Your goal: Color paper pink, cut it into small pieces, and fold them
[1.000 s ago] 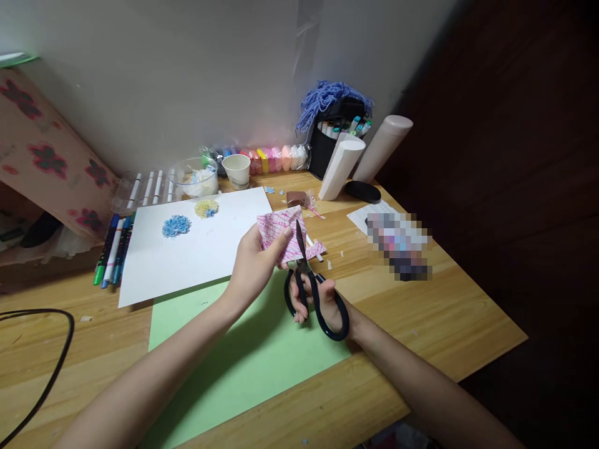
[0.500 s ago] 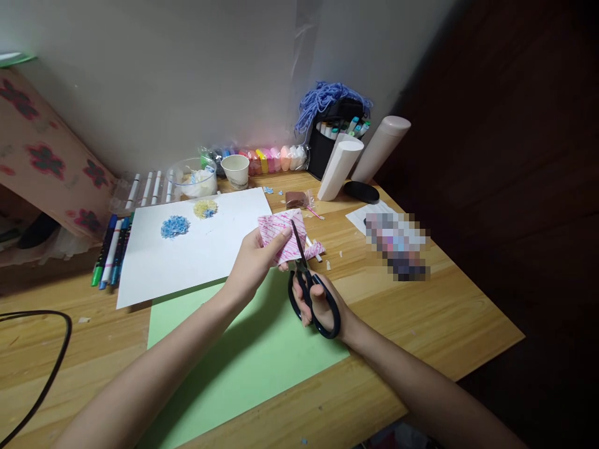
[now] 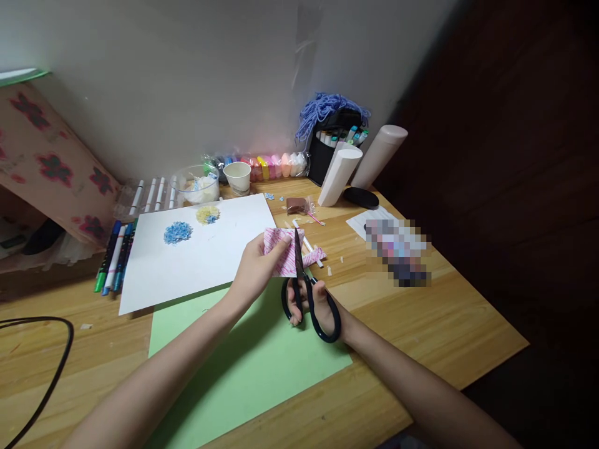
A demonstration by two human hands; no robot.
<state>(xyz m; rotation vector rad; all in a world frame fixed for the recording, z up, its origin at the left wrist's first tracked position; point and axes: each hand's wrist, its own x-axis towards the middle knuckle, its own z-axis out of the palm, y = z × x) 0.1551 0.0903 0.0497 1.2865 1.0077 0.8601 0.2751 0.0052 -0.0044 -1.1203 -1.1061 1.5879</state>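
Note:
My left hand [image 3: 259, 262] pinches a small piece of pink-striped paper [image 3: 279, 244] between thumb and fingers, above the table. In my right hand [image 3: 314, 302] is a pair of black-handled scissors [image 3: 322, 318], my fingers through its loops. The dark blades point away from me and lie at the right part of the paper. Below both hands is a green sheet [image 3: 253, 368]. Just right of the blades a narrow pink-striped strip [image 3: 314, 256] shows beside a white pen [image 3: 306, 244]; whether the strip is joined to the paper I cannot tell.
A white sheet [image 3: 150, 274] carries blue shreds [image 3: 178, 232] and yellow shreds [image 3: 207, 215]. Behind stand a paper cup [image 3: 238, 179], a clear tub [image 3: 199, 187] and a black marker holder [image 3: 321, 159]. Two white bottles [image 3: 340, 178] stand right; markers [image 3: 115, 255] lie left.
The scissors' handles have spread apart and the blades now lie at the paper's right part. The paper and both hands sit slightly lower in view, as the camera has shifted a little.

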